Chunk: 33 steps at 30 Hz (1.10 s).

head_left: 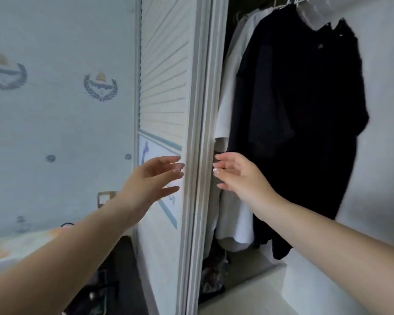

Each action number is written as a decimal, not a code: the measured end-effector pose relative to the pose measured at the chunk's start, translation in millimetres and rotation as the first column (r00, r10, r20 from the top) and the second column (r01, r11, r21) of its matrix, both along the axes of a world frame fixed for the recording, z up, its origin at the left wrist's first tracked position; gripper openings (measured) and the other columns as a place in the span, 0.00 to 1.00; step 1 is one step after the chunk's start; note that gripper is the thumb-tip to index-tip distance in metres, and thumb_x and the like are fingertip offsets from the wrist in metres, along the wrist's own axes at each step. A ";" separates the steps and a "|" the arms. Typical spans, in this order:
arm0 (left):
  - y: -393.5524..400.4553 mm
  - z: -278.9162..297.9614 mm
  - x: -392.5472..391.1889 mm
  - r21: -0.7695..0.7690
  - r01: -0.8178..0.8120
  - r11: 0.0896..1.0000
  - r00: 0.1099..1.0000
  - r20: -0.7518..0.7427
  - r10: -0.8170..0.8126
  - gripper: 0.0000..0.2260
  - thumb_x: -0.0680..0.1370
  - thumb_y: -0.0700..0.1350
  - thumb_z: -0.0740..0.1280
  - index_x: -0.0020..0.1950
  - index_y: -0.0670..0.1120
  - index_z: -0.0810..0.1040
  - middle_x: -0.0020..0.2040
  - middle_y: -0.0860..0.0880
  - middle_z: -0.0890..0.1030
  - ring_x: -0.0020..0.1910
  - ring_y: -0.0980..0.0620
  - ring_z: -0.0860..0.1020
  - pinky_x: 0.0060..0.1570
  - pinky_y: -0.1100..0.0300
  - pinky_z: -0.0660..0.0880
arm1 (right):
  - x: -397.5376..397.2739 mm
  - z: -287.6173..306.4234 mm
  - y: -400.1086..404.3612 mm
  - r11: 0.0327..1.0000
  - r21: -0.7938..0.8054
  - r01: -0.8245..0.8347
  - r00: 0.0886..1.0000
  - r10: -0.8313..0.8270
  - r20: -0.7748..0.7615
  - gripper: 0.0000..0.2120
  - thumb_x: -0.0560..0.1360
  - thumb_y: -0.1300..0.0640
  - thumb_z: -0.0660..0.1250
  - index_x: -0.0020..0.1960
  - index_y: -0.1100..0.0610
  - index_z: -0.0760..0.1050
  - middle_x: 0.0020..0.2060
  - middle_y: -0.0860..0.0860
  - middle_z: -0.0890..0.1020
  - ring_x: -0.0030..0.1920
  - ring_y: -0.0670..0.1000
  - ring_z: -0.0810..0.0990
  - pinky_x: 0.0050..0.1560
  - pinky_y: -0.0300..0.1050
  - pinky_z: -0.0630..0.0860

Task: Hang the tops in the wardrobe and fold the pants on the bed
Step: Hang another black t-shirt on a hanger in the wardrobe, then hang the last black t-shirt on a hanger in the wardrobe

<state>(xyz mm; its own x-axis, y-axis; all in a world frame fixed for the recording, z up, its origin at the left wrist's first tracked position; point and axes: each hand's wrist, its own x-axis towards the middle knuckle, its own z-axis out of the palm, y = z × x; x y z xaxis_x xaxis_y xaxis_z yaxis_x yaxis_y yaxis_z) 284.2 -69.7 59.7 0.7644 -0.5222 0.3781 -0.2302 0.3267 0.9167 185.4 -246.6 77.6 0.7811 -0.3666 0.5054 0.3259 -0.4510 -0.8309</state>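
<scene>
Evidently the hanging step — left hand [154,176] and right hand [234,176], fingers loose, hold nothing, flanking the wardrobe door [192,155] edge. Next, I judge, grip and slide it; black top [305,123] hangs just beyond the right hand.

The white door edge [198,155] stands between both hands, while hanging black top [305,110] and white tops [234,110] fill the wardrobe opening

hands: 2 [150,178] [239,176] | black tops: 1 [305,133] | white tops: 1 [234,219] | wardrobe doors: 1 [164,87]

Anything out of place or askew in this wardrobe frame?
Nothing stands out. The black top and white tops hang straight inside the wardrobe. Both hands are open and empty, the left hand and right hand either side of the door edge.
</scene>
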 end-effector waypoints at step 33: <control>697.4 -213.4 -366.4 0.281 -0.924 0.260 0.135 -0.395 0.909 0.09 0.75 0.39 0.69 0.55 0.46 0.80 0.50 0.44 0.84 0.44 0.52 0.81 0.47 0.58 0.77 | -105.2 -207.0 730.2 0.199 0.238 -0.951 0.083 0.903 -0.423 0.09 0.76 0.61 0.66 0.53 0.50 0.73 0.48 0.49 0.80 0.48 0.45 0.79 0.44 0.37 0.78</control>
